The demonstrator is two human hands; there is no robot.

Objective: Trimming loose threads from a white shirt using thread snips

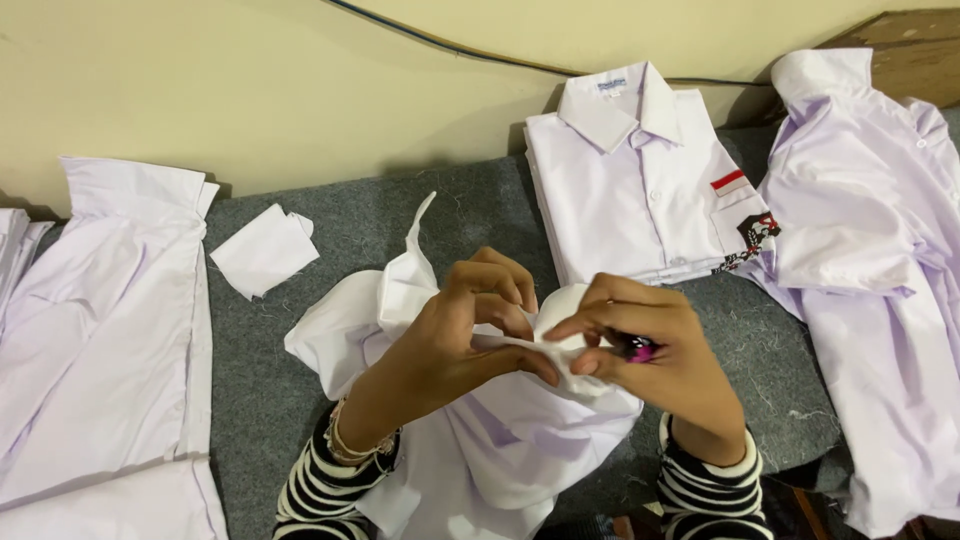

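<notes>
A crumpled white shirt (pixel 500 440) lies on the grey felt surface (pixel 260 380) in front of me. My left hand (pixel 460 340) pinches a fold of its fabric near the middle. Touching it from the right, my right hand (pixel 650 350) grips the same bunched fabric and also holds a small pink and black object (pixel 640 348) between the fingers. Both sleeves are black-and-white striped. What the small object is cannot be told.
A neatly folded white shirt (pixel 640 180) with a red-and-white chest patch lies at the back. Loose white shirts lie at the right (pixel 880 300) and left (pixel 100 330). A small white fabric piece (pixel 265 250) rests behind-left. A beige wall runs along the back.
</notes>
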